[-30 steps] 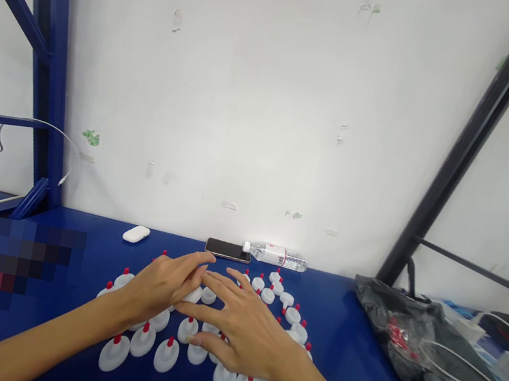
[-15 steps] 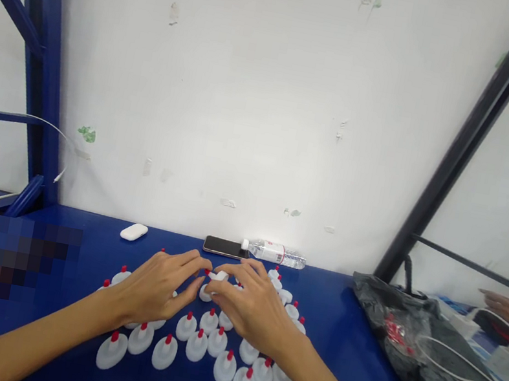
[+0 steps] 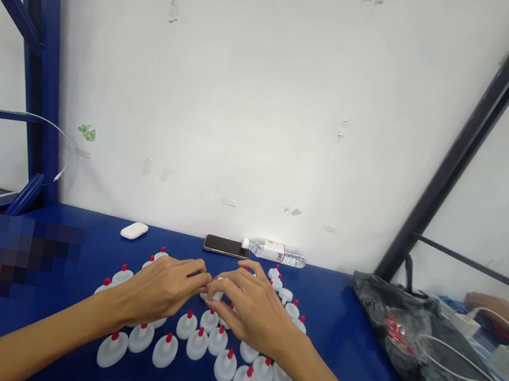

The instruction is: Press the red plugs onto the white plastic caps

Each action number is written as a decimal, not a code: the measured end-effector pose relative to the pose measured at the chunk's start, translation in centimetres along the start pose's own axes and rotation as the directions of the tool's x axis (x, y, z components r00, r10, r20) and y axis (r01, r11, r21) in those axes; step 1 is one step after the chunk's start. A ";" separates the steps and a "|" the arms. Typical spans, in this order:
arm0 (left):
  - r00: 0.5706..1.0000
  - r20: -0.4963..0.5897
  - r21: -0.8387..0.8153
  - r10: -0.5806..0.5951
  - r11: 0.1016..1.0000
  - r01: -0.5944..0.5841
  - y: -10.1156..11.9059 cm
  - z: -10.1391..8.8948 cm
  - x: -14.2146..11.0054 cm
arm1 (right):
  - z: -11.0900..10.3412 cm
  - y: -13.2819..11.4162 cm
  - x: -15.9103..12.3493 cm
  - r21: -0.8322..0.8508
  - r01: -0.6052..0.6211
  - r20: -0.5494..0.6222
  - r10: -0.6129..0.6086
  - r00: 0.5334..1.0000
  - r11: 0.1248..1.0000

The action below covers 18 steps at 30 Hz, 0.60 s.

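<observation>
Several white plastic caps with red tips (image 3: 198, 343) stand close together on the blue tabletop (image 3: 90, 253). My left hand (image 3: 163, 289) and my right hand (image 3: 250, 311) meet above the middle of the cluster, fingertips touching. Both pinch one small white cap (image 3: 217, 284) between them, mostly hidden by the fingers. Rows of caps stand in front of and beside both hands.
A phone (image 3: 226, 246) and a lying water bottle (image 3: 275, 253) rest against the wall. A white earbud case (image 3: 134, 231) sits at the back left. A black plastic bag (image 3: 422, 358) with cables lies right. Another person's hand (image 3: 494, 308) shows far right.
My right hand rose off the caps and moved back to meet the left. Both hands closed their fingertips on one white cap. Another person's hand came into view at the far right.
</observation>
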<state>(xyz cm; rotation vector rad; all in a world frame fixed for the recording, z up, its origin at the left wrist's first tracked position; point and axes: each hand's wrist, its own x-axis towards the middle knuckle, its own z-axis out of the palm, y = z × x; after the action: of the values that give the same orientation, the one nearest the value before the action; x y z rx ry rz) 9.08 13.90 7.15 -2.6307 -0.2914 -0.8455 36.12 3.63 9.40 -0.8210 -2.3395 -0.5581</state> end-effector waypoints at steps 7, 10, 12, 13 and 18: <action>0.994 0.095 -0.106 -0.056 0.992 0.066 0.3 -0.5 0.3 | 0.1 0.3 -0.1 -0.050 0.034 -0.004 -0.034 0.999 0.998; 0.987 0.121 -0.196 -0.109 0.972 0.131 0.6 -0.8 0.7 | 0.1 0.6 -0.1 -0.100 0.072 -0.039 -0.076 0.996 0.992; 0.979 0.139 -0.270 -0.150 0.945 0.183 1.0 -1.0 1.0 | 0.0 0.8 -0.1 -0.141 0.102 -0.072 -0.113 0.991 0.985; 0.974 0.147 -0.309 -0.172 0.928 0.210 1.1 -1.2 1.1 | -0.1 0.8 0.0 -0.162 0.117 -0.090 -0.133 0.987 0.980; 0.940 0.199 -0.494 -0.279 0.800 0.342 1.4 -1.4 1.9 | -0.4 0.8 0.2 -0.253 0.154 -0.164 -0.200 0.966 0.955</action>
<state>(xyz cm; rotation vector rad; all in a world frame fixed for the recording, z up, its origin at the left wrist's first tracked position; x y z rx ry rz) 10.23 12.22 8.96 -3.2094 -0.6191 -0.9886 36.67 4.14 9.97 -0.6323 -2.2103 -0.9678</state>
